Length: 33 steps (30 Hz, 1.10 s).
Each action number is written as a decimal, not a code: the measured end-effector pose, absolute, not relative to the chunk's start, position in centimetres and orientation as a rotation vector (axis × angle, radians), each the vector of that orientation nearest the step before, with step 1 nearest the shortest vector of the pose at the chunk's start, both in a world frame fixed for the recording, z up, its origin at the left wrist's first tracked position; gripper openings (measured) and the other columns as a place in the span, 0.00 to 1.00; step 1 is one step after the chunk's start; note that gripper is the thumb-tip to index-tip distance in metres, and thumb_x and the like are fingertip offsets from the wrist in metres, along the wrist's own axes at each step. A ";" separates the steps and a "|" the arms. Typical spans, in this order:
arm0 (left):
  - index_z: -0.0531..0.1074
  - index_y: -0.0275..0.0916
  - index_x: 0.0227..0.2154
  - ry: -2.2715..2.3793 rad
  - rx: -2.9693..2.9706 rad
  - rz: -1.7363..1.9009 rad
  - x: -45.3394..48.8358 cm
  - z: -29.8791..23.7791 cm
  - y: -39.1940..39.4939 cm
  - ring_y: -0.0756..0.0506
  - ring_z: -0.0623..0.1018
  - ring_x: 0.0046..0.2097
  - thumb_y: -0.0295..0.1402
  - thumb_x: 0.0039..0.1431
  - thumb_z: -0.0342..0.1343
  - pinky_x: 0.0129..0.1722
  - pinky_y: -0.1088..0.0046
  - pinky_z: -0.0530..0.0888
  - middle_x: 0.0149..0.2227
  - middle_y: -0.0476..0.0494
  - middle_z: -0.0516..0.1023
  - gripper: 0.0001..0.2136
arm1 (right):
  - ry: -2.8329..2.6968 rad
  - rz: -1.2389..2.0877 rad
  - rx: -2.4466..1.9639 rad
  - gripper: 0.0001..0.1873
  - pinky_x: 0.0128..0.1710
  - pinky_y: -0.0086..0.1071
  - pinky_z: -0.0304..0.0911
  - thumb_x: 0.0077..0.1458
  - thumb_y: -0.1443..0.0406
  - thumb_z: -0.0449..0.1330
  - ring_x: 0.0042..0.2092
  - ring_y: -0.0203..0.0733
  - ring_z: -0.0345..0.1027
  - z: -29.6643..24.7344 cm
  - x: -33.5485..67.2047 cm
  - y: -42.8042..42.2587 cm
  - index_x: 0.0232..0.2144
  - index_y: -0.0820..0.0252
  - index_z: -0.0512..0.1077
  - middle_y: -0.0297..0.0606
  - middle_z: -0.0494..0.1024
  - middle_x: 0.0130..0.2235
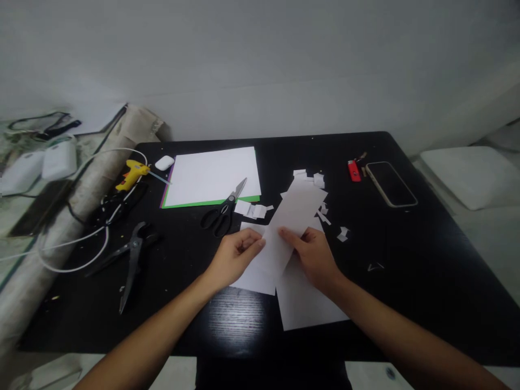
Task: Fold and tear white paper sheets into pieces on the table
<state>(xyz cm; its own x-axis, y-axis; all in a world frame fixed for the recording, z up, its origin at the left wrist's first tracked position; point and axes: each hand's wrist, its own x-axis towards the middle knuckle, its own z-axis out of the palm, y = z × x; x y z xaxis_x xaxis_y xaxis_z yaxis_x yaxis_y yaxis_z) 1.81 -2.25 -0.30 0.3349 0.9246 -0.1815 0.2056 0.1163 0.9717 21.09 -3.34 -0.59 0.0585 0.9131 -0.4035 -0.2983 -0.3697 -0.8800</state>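
Observation:
A strip of white paper is held up at a slant over the table. My right hand pinches it, thumb on the near face. At its left edge, my left hand has thumb and fingertips closed on the paper. Beneath lie two more white sheets, one at the lower right and another at the left. Folded paper scraps sit just beyond my left hand, beside black-handled scissors. More paper bits lie around the strip's far end.
A stack of white paper with coloured sheets lies at the back. On the left are a yellow glue gun, a white cable and black-handled shears. A red lighter and a phone lie at the right.

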 end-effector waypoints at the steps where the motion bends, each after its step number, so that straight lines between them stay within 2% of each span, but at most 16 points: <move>1: 0.74 0.35 0.31 1.136 1.371 0.749 1.8 -0.3 -2.2 0.54 0.61 0.24 0.42 0.64 0.58 0.23 0.79 0.60 0.22 0.55 0.62 0.14 | -0.698 1.526 -1.322 0.15 0.44 0.42 0.74 0.48 0.55 0.74 0.43 0.51 0.79 -0.5 21.0 -3.4 0.34 0.59 0.82 0.42 0.85 0.37; 10: 0.75 0.36 0.30 1.184 1.335 0.743 1.5 -0.1 -2.1 0.52 0.64 0.24 0.45 0.62 0.60 0.23 0.77 0.60 0.22 0.51 0.68 0.15 | -0.686 1.572 -1.285 0.15 0.46 0.43 0.73 0.47 0.57 0.74 0.44 0.52 0.78 -0.8 21.2 -3.5 0.35 0.59 0.81 0.43 0.84 0.39; 15: 0.75 0.36 0.30 1.099 1.291 0.663 1.4 -0.1 -1.9 0.52 0.67 0.24 0.44 0.60 0.61 0.24 0.77 0.62 0.23 0.51 0.72 0.14 | -0.608 1.431 -1.332 0.15 0.44 0.44 0.75 0.47 0.57 0.74 0.45 0.53 0.77 0.5 22.7 -2.2 0.36 0.56 0.78 0.40 0.82 0.41; 17: 0.75 0.36 0.30 1.094 1.253 0.650 1.4 0.0 -1.7 0.52 0.68 0.24 0.44 0.59 0.62 0.24 0.77 0.63 0.24 0.50 0.73 0.14 | -0.565 1.397 -1.308 0.14 0.43 0.43 0.75 0.49 0.56 0.72 0.44 0.51 0.77 1.0 23.7 -1.3 0.36 0.55 0.78 0.39 0.81 0.40; 21: 0.77 0.36 0.32 1.248 1.241 0.844 0.8 0.2 -1.2 0.52 0.68 0.24 0.41 0.59 0.62 0.24 0.78 0.63 0.24 0.51 0.74 0.12 | -0.554 1.332 -1.279 0.13 0.44 0.39 0.74 0.47 0.61 0.73 0.43 0.46 0.76 0.9 24.9 0.0 0.36 0.54 0.78 0.36 0.80 0.39; 27: 0.79 0.37 0.30 1.429 1.201 1.085 -0.7 -0.2 -0.1 0.50 0.70 0.28 0.38 0.56 0.64 0.27 0.76 0.63 0.27 0.50 0.77 0.09 | -0.747 1.694 -1.272 0.27 0.35 0.34 0.72 0.42 0.64 0.73 0.37 0.44 0.75 1.3 24.8 -0.6 0.47 0.53 0.76 0.34 0.81 0.35; 30: 0.80 0.37 0.29 1.370 1.177 1.014 -1.1 -0.3 0.2 0.50 0.72 0.28 0.38 0.54 0.66 0.27 0.76 0.64 0.29 0.49 0.79 0.08 | -0.772 1.852 -1.150 0.24 0.37 0.36 0.71 0.47 0.54 0.69 0.39 0.46 0.76 1.9 25.4 -0.5 0.46 0.54 0.78 0.38 0.82 0.39; 33: 0.80 0.38 0.28 1.257 1.133 0.844 -1.1 0.0 0.2 0.50 0.72 0.25 0.37 0.52 0.67 0.25 0.76 0.64 0.26 0.49 0.79 0.08 | -0.694 2.020 -1.042 0.29 0.37 0.38 0.70 0.54 0.40 0.58 0.36 0.47 0.78 1.7 26.4 0.0 0.42 0.55 0.80 0.39 0.83 0.36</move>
<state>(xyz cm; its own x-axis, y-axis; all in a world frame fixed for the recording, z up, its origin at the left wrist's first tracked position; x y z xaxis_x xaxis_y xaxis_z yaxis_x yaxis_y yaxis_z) -1.13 0.15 0.02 0.1569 0.9472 -0.2797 0.1003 0.2665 0.9586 26.42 0.01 1.72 -0.3907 0.8088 -0.4395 -0.3680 -0.5749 -0.7308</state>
